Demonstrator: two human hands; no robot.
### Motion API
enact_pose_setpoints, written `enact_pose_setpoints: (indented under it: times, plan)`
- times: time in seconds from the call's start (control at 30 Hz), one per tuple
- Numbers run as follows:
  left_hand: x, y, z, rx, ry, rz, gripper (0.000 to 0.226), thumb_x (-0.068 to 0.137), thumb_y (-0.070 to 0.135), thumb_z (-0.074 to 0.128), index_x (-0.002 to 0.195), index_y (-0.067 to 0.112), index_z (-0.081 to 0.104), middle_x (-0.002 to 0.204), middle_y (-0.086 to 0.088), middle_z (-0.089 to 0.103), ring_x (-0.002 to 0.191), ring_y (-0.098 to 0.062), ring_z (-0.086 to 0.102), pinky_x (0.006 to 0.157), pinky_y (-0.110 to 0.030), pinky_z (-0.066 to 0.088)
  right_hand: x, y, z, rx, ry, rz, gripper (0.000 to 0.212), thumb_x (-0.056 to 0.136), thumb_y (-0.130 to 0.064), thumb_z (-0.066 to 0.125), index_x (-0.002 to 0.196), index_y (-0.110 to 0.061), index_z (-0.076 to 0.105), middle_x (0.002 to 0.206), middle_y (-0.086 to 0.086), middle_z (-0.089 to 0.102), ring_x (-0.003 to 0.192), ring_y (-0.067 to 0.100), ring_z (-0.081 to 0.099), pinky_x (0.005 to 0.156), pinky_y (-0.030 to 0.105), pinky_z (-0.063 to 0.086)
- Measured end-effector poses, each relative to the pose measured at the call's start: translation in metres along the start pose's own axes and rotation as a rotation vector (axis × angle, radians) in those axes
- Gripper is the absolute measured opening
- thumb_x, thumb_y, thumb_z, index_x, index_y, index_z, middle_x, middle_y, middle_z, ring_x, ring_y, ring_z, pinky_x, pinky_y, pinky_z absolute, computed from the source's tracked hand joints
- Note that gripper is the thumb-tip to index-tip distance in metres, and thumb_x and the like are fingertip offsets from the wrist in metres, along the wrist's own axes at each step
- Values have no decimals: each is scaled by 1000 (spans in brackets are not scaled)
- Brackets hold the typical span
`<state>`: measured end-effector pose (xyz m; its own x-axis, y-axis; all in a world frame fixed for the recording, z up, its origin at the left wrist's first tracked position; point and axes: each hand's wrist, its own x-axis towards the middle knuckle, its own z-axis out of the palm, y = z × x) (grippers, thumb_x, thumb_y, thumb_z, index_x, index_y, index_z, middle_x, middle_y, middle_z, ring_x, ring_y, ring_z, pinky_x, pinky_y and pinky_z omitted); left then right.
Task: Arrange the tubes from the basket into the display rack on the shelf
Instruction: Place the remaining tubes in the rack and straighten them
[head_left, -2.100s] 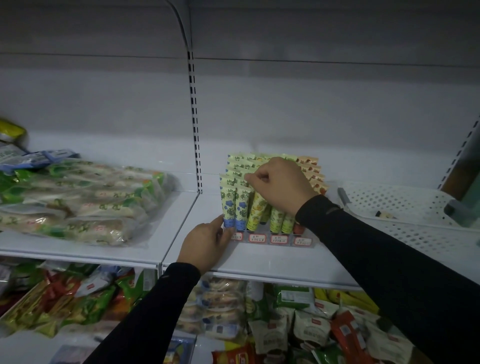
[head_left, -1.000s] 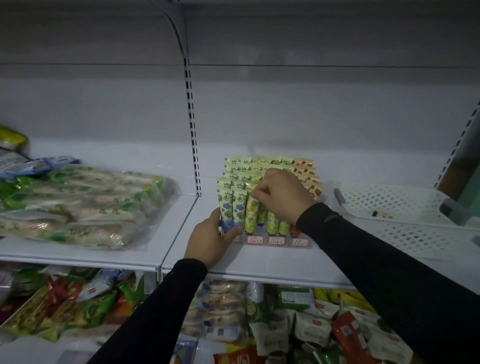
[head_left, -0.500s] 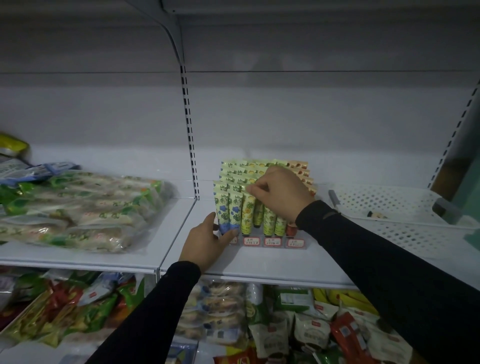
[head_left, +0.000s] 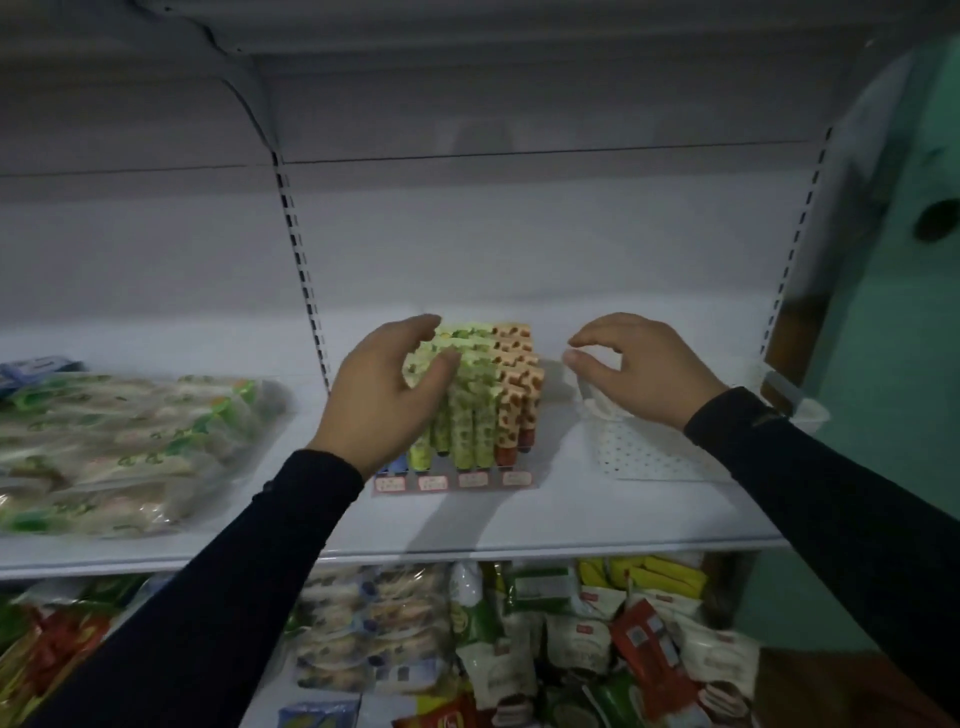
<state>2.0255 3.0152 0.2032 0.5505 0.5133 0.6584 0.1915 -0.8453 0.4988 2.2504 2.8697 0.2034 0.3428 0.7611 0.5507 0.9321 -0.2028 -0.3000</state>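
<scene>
The left hand (head_left: 382, 400) cups the green-printed soft plastic tubes (head_left: 470, 395) standing in the clear tiered display rack (head_left: 452, 480); the right hand (head_left: 636, 371), loosely curled and holding nothing, hovers over the white perforated plastic basket (head_left: 639, 457). Tubes look light, squashy; best pinched near the stiff crimped end.

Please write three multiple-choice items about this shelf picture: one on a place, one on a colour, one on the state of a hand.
1. Where is the white basket?
A. right of the display rack
B. on the lower shelf
C. left of the rack

2. What colour is the rightmost column of tubes?
A. blue
B. orange
C. black

3. What does the right hand hold?
A. a tube
B. a bag
C. nothing

Answers: 1 A, the basket stands to the right of the display rack; 2 B, those tubes are orange with darker spots; 3 C, its fingers curl loosely over the basket, grip empty.
</scene>
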Motion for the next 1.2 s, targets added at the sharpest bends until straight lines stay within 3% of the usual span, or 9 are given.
enact_pose_setpoints:
  times: [0.27, 0.4, 0.73, 0.8, 0.87, 0.93, 0.97, 1.1, 1.2]
  plan:
    - [60, 64, 106, 188, -424, 217, 60, 96, 58, 42, 144, 22, 44, 145, 1, 48, 131, -16, 43, 105, -29, 34, -21, 103, -51, -148, -96, 191, 39, 93, -49, 55, 116, -21, 69, 124, -3, 63, 114, 13, 55, 94, 20, 35]
    - [93, 78, 169, 267, -654, 255, 63, 95, 61, 42, 146, 25, 40, 147, 1, 46, 131, -18, 44, 106, -31, 32, -12, 147, -53, -177, -271, 270, 43, 91, -54, 55, 123, -26, 64, 130, -5, 60, 112, 13, 56, 97, 29, 45]
    - [127, 71, 285, 397, -1109, 248, 61, 88, 59, 58, 138, 24, 50, 138, 3, 54, 124, -19, 51, 103, -32, 40, 19, 200, -27, -255, -591, 195, 48, 93, -49, 55, 134, -24, 55, 136, -7, 54, 115, 11, 54, 90, 21, 40]
    - [130, 73, 289, 529, -1120, 225, 51, 90, 51, 59, 129, 18, 58, 125, -2, 62, 112, -22, 59, 94, -35, 46, 22, 204, -16, -308, -686, 196, 52, 93, -52, 53, 134, -20, 55, 134, -3, 56, 116, 17, 53, 97, 28, 43]
    - [138, 72, 291, 634, -1132, 196, 35, 90, 42, 63, 101, 9, 68, 90, -3, 72, 83, -20, 67, 74, -34, 54, 25, 205, -5, -347, -780, 207, 60, 91, -56, 54, 137, -18, 51, 132, -2, 55, 116, 18, 52, 97, 29, 43]
    - [142, 69, 293, 657, -1220, 83, 32, 88, 37, 68, 72, 10, 63, 55, 1, 63, 52, -15, 61, 52, -27, 49, 28, 204, 4, -374, -852, 214, 64, 89, -56, 58, 139, -18, 48, 133, -1, 54, 114, 18, 51, 96, 29, 44]
    - [141, 69, 294, 669, -1274, 20, 30, 87, 35, 70, 71, 10, 64, 54, -1, 61, 47, -15, 58, 47, -24, 45, 29, 203, 8, -386, -883, 213, 63, 88, -53, 60, 139, -17, 49, 133, 0, 54, 114, 19, 52, 97, 30, 44]
    - [127, 64, 301, 679, -1296, -43, 36, 91, 29, 67, 118, 4, 61, 74, -2, 53, 52, -13, 48, 42, -21, 36, 29, 202, 15, -436, -930, 214, 52, 86, -44, 67, 127, -14, 58, 125, 5, 61, 109, 23, 58, 97, 36, 48]
    - [125, 66, 301, 546, -1287, -85, 45, 83, 25, 76, 118, 2, 61, 85, -3, 65, 55, -14, 61, 41, -21, 45, 27, 206, 13, -456, -920, 236, 47, 84, -44, 69, 119, -13, 64, 118, 7, 66, 105, 25, 61, 96, 39, 50]
